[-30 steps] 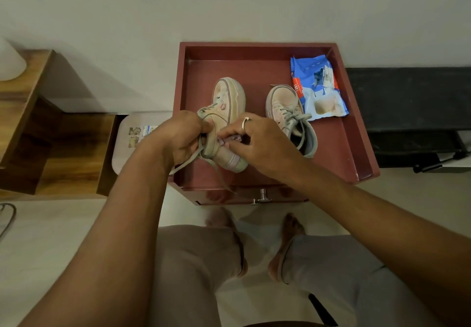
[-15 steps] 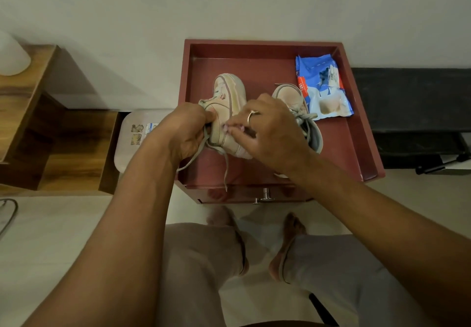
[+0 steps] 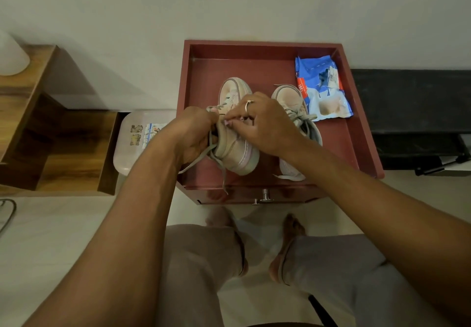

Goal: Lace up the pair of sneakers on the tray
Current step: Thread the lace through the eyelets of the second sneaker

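Observation:
Two small pale pink sneakers lie in a dark red tray (image 3: 356, 148). The left sneaker (image 3: 235, 152) is tilted on its side between my hands. My left hand (image 3: 191, 135) grips its grey lace (image 3: 216, 163) at the shoe's left side, and loose lace ends hang over the tray's front edge. My right hand (image 3: 257, 123), a ring on one finger, pinches the lace at the eyelets. The right sneaker (image 3: 290, 97) sits beside it, partly hidden by my right wrist, its grey lace loose.
A blue and white packet (image 3: 322, 88) lies in the tray's back right corner. A pale plastic box (image 3: 132, 138) sits left of the tray, with a wooden shelf (image 3: 51, 123) further left. The wall stands right behind the tray. My knees and bare feet are below.
My right hand has shifted left and forward along the left sneaker's eyelets, uncovering more of the right sneaker. My left hand keeps its grip on the lace. The view has tilted slightly.

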Available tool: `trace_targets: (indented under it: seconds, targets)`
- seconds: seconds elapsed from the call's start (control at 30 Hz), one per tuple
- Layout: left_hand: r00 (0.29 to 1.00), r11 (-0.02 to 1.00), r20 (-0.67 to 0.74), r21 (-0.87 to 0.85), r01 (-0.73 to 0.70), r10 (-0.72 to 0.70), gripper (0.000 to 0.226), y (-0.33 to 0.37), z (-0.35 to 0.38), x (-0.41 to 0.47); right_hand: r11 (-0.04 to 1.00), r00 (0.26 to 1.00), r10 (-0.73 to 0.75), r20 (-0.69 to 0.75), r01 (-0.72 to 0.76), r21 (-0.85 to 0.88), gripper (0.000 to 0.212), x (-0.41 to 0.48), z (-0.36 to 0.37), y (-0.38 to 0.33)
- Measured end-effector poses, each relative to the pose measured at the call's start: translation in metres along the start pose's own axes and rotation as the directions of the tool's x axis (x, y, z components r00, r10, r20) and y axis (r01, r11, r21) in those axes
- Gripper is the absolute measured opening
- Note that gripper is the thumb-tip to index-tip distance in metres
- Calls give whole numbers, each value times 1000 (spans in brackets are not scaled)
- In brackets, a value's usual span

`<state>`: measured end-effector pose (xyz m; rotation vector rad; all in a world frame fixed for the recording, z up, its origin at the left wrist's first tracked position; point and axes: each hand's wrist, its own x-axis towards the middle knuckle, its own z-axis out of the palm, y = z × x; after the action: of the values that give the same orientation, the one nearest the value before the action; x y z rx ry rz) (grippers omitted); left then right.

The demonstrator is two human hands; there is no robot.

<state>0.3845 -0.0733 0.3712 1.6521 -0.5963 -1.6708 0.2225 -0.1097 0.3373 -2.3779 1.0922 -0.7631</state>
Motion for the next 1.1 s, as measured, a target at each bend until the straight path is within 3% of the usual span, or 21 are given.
trace_targets:
  seconds: [0.13,0.3,0.47,0.6,0.8,1.0,1.1]
  targets:
    - [1000,999,13,-40,29,-29,30,-1,-5,-2,981,979,-179,95,171,88,11,-9,8,-15]
    - [1000,998,-4,-68,-14,14,27,1,0,-2,999,998,34,-61,-31,37,14,6,6,0]
    - [999,997,19,-62,43,-42,30,-1,-7,-3,976,980,-159,118,138,169,8,-4,5,-15]
    - [1000,997,9,-73,19,-19,29,2,0,-3,995,998,47,-50,-42,95,14,6,4,5]
    - [999,998,0,-53,38,-38,30,0,-5,-4,970,986,-141,94,118,215,4,-8,5,-14]
    - [1000,999,-12,-47,5,-5,27,2,-2,-3,995,997,41,-68,-35,94,12,-1,6,3]
    - [1000,999,7,-44,14,-14,28,0,-5,-2,994,998,17,-58,-11,106,12,-3,14,-8]
